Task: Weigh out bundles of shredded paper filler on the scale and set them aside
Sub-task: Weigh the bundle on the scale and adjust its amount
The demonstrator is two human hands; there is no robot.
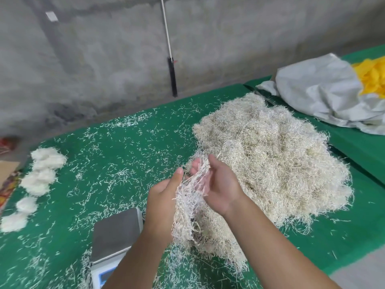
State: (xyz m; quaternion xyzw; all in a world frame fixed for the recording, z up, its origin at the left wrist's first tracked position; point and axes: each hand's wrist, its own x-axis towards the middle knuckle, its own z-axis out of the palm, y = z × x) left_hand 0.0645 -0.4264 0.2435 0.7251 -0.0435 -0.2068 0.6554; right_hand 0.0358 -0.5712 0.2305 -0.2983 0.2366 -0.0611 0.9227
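Note:
A big heap of cream shredded paper filler (270, 159) lies on the green table (125, 147), right of centre. My left hand (164, 197) and my right hand (218, 184) hold a hanging bundle of shreds (191, 205) between them, above the heap's near edge. My left hand grips the bundle from the left, thumb up. My right hand cups it from the right, fingers curled round the strands. The scale (116, 232) with a bare steel platform sits below my left forearm. Several white weighed bundles (39, 180) lie in a row at the table's left edge.
Loose shreds are scattered all over the green table. A grey sack (316, 90) with yellow filler (373, 76) lies at the back right. A white pole with a black handle (172, 76) leans on the concrete wall. Cardboard (8, 170) sits at the far left.

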